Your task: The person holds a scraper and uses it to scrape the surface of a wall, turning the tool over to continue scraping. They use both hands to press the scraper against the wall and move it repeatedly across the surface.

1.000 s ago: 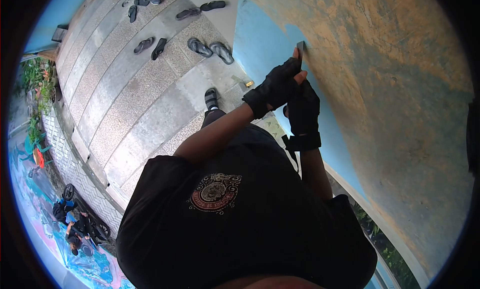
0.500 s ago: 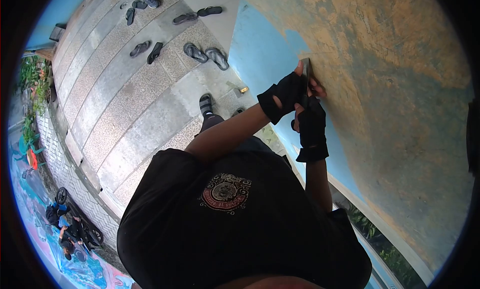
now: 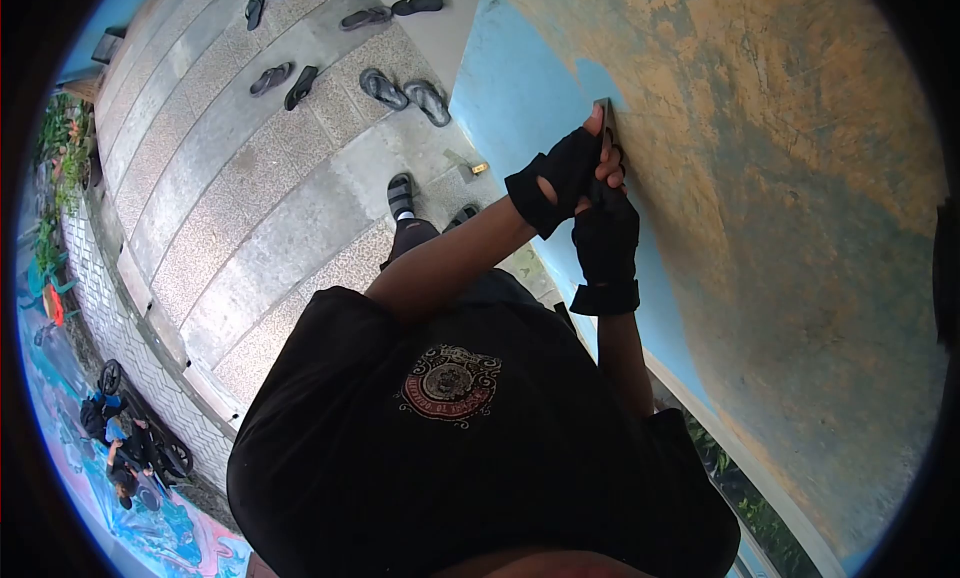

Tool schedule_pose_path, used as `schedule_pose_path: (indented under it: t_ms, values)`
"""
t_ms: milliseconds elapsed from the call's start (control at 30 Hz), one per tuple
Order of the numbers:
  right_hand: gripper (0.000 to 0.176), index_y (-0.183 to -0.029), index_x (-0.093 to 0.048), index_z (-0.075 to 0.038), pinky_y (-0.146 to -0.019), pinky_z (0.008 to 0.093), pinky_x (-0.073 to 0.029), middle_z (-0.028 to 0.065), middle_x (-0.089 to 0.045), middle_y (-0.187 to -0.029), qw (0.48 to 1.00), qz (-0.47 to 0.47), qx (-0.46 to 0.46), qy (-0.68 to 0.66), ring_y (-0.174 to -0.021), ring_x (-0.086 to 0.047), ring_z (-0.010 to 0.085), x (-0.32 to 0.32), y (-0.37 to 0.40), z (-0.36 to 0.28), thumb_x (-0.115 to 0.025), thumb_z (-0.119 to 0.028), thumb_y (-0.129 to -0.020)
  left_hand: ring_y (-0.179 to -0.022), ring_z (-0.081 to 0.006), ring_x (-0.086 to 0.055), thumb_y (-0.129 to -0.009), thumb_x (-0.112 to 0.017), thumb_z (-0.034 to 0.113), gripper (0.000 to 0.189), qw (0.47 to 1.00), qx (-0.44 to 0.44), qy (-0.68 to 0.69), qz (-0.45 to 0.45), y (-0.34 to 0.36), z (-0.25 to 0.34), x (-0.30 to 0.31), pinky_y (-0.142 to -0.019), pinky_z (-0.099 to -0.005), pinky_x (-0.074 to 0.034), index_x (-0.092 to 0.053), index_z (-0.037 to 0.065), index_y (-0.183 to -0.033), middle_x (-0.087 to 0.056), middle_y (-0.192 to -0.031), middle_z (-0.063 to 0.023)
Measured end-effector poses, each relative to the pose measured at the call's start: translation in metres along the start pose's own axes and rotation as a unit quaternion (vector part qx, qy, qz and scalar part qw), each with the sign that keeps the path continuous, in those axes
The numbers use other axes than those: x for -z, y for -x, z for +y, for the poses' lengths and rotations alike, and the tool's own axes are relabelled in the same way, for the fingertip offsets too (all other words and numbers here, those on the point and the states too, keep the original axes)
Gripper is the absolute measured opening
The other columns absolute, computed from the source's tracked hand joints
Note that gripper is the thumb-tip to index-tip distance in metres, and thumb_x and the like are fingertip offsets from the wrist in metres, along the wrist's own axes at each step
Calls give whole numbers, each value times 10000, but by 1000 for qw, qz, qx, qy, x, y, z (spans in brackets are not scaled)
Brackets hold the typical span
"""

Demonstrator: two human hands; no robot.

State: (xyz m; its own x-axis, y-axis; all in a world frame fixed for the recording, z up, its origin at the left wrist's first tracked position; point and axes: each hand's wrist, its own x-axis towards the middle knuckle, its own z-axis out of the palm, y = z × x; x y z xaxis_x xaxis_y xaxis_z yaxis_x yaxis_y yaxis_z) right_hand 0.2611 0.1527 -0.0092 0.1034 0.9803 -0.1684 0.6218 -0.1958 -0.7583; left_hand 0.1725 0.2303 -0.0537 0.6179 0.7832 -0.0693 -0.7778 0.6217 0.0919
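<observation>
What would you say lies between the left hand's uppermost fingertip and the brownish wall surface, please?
In the head view, a thin flat tool lies there, held by the left hand; whether it touches the brownish wall surface is unclear.

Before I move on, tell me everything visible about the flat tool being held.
The flat tool is a narrow grey strip, seemingly metal, with a squared end. It points forward, that end at the wall, near where blue meets tan; contact is unclear. The left hand has a thumb along it; the right hand closes around it lower. The hands hide the rest.
</observation>
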Motion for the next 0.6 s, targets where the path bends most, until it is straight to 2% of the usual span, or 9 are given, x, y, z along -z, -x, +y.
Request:
schedule_pose_path:
  t_ms: [67, 100, 167, 200, 267, 300, 367, 467, 600]
  values:
    - [306, -1183, -595, -42, -674, 334, -516, 94, -640, -844, 985, 89, 123, 82, -727, -637, 203, -5, 9, -13, -630, -73, -881, -577, -196, -476, -976, -412, 613, 570, 999, 49, 6, -4, 1, 1, 2, -676, -416, -509, -482, 135, -673, -370, -543, -6]
    - [306, -1183, -595, -42, -674, 334, -516, 94, -640, -844, 985, 89, 123, 81, -727, -637, 203, -5, 7, -14, -630, -73, -881, -577, -196, -476, -976, -412, 613, 570, 999, 48, 5, -3, 1, 3, 2, -676, -416, -509, -482, 135, -673, -370, -543, -6]
    - [338, -1208, -595, -50, -791, 367, -510, 113, -655, -926, 987, 73, 102, 98, -841, -633, 249, -7, 4, -12, -633, -52, -872, -574, -197, -476, -975, -405, 622, 576, 999, 40, -12, 3, -1, 4, 6, -675, -410, -506, -475, 132, -678, -370, -536, -6]
    - [338, -1208, -595, -50, -791, 367, -510, 113, -655, -926, 988, 72, 97, 99, -841, -633, 249, -10, 3, -8, -633, -52, -872, -574, -197, -476, -975, -405, 622, 576, 999, 44, -9, 7, 0, 6, 7, -675, -410, -506, -475, 132, -678, -370, -536, -6]
    - [297, -1184, -615, -46, -663, 326, -504, 77, -634, -842, 990, 75, 120, 25, -701, -605, 186, -17, -4, 2, -621, -43, -888, -577, -199, -485, -967, -403, 639, 594, 999, 28, -29, 12, -3, 12, 8, -674, -409, -503, -473, 128, -671, -368, -524, -7]
    - [297, -1184, -615, -46, -663, 326, -504, 77, -634, -842, 989, 76, 122, 24, -701, -605, 186, -17, -1, 5, -621, -43, -888, -577, -199, -485, -967, -403, 639, 594, 999, 28, -31, 11, -2, 13, 6, -674, -409, -503, -473, 128, -671, -368, -524, -7]
    - [215, -1123, -635, -43, -541, 270, -450, 22, -589, -767, 997, 66, 28, 16, -578, -541, 114, -13, 10, 13, -613, -50, -908, -579, -198, -488, -962, -407, 647, 604, 997, 55, -42, 21, 3, 5, -1, -675, -412, -503, -474, 122, -672, -374, -535, -11]
    - [178, -1096, -641, -47, -468, 236, -381, -20, -543, -721, 997, 39, 6, -61, -513, -474, 57, -15, 1, 5, -609, -51, -921, -570, -199, -482, -958, -418, 646, 604, 998, 36, -53, 15, -3, 16, 4, -683, -418, -507, -472, 117, -671, -368, -535, -13]
    - [187, -1106, -635, -48, -474, 240, -387, -20, -546, -722, 997, 43, -8, -66, -521, -481, 66, -21, 4, 17, -607, -56, -922, -563, -197, -476, -963, -417, 639, 601, 999, 48, -9, 4, 0, 8, 5, -686, -412, -508, -476, 117, -670, -370, -539, -11]
